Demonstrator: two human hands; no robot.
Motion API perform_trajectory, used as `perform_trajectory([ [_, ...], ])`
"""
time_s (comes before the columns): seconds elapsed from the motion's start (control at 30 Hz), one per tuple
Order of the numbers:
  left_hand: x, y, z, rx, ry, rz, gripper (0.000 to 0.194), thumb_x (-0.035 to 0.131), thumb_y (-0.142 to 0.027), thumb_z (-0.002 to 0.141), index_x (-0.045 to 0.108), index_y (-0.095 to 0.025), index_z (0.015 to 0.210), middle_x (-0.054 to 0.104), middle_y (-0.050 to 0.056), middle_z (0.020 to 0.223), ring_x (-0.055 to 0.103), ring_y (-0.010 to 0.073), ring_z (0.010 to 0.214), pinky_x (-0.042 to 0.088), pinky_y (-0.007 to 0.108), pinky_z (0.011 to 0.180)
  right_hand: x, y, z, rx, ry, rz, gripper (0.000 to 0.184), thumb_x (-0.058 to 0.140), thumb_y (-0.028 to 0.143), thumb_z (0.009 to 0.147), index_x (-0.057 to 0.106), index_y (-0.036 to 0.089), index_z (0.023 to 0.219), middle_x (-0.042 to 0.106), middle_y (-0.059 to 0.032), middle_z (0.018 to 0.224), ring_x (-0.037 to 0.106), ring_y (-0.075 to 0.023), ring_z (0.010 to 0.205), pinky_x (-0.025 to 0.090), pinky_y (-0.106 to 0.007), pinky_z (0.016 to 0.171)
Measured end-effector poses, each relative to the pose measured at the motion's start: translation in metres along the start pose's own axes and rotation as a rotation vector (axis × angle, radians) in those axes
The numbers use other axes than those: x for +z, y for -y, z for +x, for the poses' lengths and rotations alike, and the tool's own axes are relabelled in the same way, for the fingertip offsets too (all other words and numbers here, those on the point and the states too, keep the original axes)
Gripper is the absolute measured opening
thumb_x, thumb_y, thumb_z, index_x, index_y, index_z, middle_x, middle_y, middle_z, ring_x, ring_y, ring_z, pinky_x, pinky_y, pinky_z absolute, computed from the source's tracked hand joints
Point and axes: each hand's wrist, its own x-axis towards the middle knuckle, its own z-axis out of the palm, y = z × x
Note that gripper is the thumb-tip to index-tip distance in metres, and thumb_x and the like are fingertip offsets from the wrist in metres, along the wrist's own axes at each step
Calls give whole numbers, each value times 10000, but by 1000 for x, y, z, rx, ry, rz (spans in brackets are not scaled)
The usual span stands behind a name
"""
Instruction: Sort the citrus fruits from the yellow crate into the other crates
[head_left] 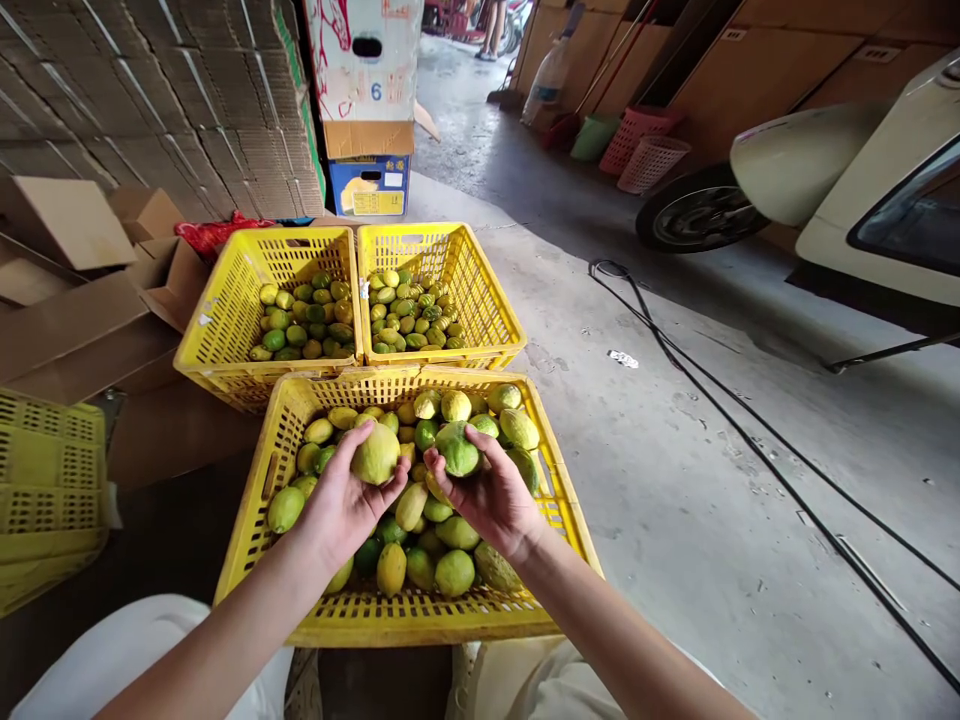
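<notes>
Forearms (240, 605) (607, 605), hands (345, 505) (499, 500) half-curled, one fruit (376, 456) (457, 449) each

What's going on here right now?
A person's left hand holds a yellowish-green fruit and the right hand a greener fruit, both above the near yellow crate, which holds more green and yellow fruit. Beyond it, a far-left crate and a far-right crate stand side by side, also holding fruit.

You can pass rightward over the floor (660, 520), while the far-left crate (225, 374) and far-right crate (450, 355) bar low passage.
</notes>
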Motion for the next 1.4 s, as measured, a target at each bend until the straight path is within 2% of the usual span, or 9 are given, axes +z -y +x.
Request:
perform_trajectory([
  [0.1, -2, 1, 0, 11, 10, 23, 59, 569, -162, 1004, 614, -140, 973, 711, 97, 820, 738, 187, 688, 605, 198, 542, -1, -2, 0, 32, 16, -27, 148, 807, 174, 858, 673, 178, 920, 770, -33, 911, 776, -165, 833, 662, -222, 702],
  [0.23, -4, 2, 2, 0, -3, -13, 241, 468, -248, 1054, 639, -80, 1076, 748, 163, 906, 766, 228, 747, 660, 277, 616, 5, 0, -2, 82, 82, 20, 181, 709, 266, 919, 681, 152, 1057, 790, -111, 992, 790, -262, 993, 694, -376, 815],
  [0.3, -4, 3, 4, 23, -8, -43, 244, 438, -215, 1053, 638, -85, 1099, 761, 159, 932, 776, 229, 777, 686, 317, 679, 11, 1, -4, 79, 55, 71, 207, 584, 215, 950, 668, 144, 1125, 792, -128, 1013, 789, -282, 1028, 693, -426, 849],
  [0.4, -4, 4, 6, 55, 35, -47, 191, 460, -147, 1037, 640, -123, 1096, 777, 124, 960, 785, 215, 802, 700, 348, 721, 18, 1, -6, 65, -33, 112, 299, 470, 144, 972, 642, 132, 1216, 790, -132, 1013, 796, -257, 983, 697, -394, 824],
  [0.57, -3, 4, 5, 43, 25, 7, 67, 586, -166, 1015, 647, -141, 1028, 767, 110, 915, 778, 211, 754, 681, 304, 655, 20, 1, -8, 19, -101, 69, 210, 591, 304, 1013, 649, 149, 1142, 775, -95, 919, 764, -203, 781, 695, -307, 701],
  [0.8, -3, 1, 6, 43, -50, 3, 124, 561, -216, 1031, 630, -131, 974, 731, 96, 821, 745, 188, 678, 640, 250, 597, 18, 1, -9, 1, -95, 9, 46, 620, 227, 986, 626, 189, 960, 738, -52, 822, 740, -159, 707, 639, -205, 589],
  [1.03, -5, 4, 7, 10, -7, -26, 246, 404, -195, 1041, 634, -109, 1034, 770, 158, 951, 780, 250, 781, 681, 374, 663, 12, -1, -5, 47, 35, 66, 220, 629, 308, 966, 673, 164, 1125, 788, -108, 974, 786, -232, 912, 685, -320, 745],
  [1.23, -3, 2, 5, 1, -12, 17, 190, 567, -288, 1041, 645, -115, 1048, 725, 101, 843, 705, 177, 642, 619, 258, 560, 6, -2, -3, 21, 144, 24, 205, 717, 189, 868, 692, 165, 1070, 802, -99, 1083, 781, -239, 1012, 675, -371, 899],
  [1.4, -2, 0, 3, 36, -74, 6, 72, 596, -186, 999, 619, -126, 965, 700, 82, 817, 711, 162, 658, 613, 219, 567, 3, -5, -3, 8, 188, -40, 284, 873, 209, 786, 708, 183, 1016, 772, -21, 911, 733, -136, 767, 619, -178, 645],
])
